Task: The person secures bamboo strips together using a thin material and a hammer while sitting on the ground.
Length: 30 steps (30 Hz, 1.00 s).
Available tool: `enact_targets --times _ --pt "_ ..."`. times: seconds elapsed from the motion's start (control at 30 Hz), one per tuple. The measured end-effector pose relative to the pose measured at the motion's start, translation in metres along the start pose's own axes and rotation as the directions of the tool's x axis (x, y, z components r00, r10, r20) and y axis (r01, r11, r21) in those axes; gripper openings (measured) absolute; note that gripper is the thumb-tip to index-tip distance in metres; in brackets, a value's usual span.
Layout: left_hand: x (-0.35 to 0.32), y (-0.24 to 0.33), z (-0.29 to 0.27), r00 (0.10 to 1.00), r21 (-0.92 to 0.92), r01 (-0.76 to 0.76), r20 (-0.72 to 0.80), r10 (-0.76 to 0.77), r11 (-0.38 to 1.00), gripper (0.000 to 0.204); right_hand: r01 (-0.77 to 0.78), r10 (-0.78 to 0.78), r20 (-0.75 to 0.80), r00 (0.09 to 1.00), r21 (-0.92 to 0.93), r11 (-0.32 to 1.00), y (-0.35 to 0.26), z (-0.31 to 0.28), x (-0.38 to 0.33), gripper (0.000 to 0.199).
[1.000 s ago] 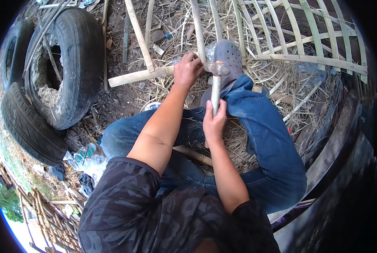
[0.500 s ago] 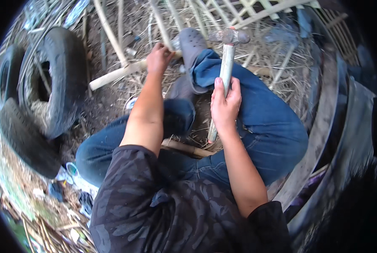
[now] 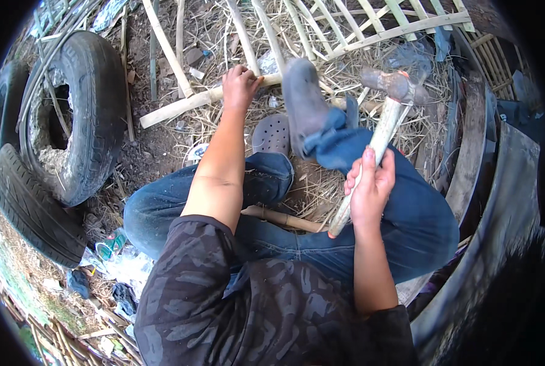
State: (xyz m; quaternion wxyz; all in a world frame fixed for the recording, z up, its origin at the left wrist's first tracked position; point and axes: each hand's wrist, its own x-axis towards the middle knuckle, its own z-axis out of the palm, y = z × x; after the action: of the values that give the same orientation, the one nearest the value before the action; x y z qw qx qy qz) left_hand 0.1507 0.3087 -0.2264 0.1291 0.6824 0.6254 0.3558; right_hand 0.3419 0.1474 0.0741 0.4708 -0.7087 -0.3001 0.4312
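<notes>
My left hand [image 3: 242, 86] is closed round a pale bamboo crosspiece [image 3: 178, 110] lying on the ground ahead of me. Long thin bamboo strips [image 3: 242, 36] run away from this crosspiece toward the far side. In my right hand [image 3: 372, 189] is a hammer [image 3: 383, 128], gripped about the middle of its pale handle. The dark metal head points up and away, above my right leg, apart from the bamboo. Just right of my left hand, one grey clog [image 3: 303, 100] rests near the crosspiece; the other clog [image 3: 271, 134] sits nearer, on the straw.
Worn tyres [image 3: 92, 122] stand at the left. A woven bamboo lattice [image 3: 394, 30] spreads across the far right. Wooden boards [image 3: 470, 152] and a grey sheet [image 3: 516, 183] line the right side. A short bamboo piece [image 3: 284, 218] lies by my legs. Plastic litter [image 3: 126, 259] is at lower left.
My right hand has moved right and a little nearer with the hammer, which now tilts further right. My right foot has shifted right, apart from the other clog. My left hand keeps its hold.
</notes>
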Motion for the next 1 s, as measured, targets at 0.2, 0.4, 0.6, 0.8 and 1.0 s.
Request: enact_targets --times 0.2,0.4,0.6,0.8,1.0 --pt "0.001 0.012 0.009 1.0 -0.001 0.022 -0.006 -0.022 1.0 0.023 0.11 -0.102 0.057 0.993 -0.16 0.981 0.059 0.031 0.029 0.02" --pt "0.005 0.004 0.0 1.0 -0.037 -0.004 -0.018 0.003 0.999 0.023 0.215 -0.15 0.183 0.972 -0.42 0.881 0.112 0.07 0.053 0.029" --pt "0.002 0.012 -0.001 1.0 -0.084 -0.007 0.025 0.009 0.996 0.017 0.324 -0.209 0.275 0.939 -0.497 0.805 0.153 0.077 0.081 0.029" --pt "0.002 0.009 -0.003 0.999 -0.065 0.024 0.023 -0.022 0.998 0.016 0.428 -0.292 0.326 0.899 -0.512 0.745 0.168 0.078 0.087 0.03" --pt "0.002 0.011 -0.001 0.999 -0.04 0.037 0.029 -0.036 0.999 0.016 0.371 -0.194 0.357 0.914 -0.54 0.755 0.16 0.075 0.095 0.032"
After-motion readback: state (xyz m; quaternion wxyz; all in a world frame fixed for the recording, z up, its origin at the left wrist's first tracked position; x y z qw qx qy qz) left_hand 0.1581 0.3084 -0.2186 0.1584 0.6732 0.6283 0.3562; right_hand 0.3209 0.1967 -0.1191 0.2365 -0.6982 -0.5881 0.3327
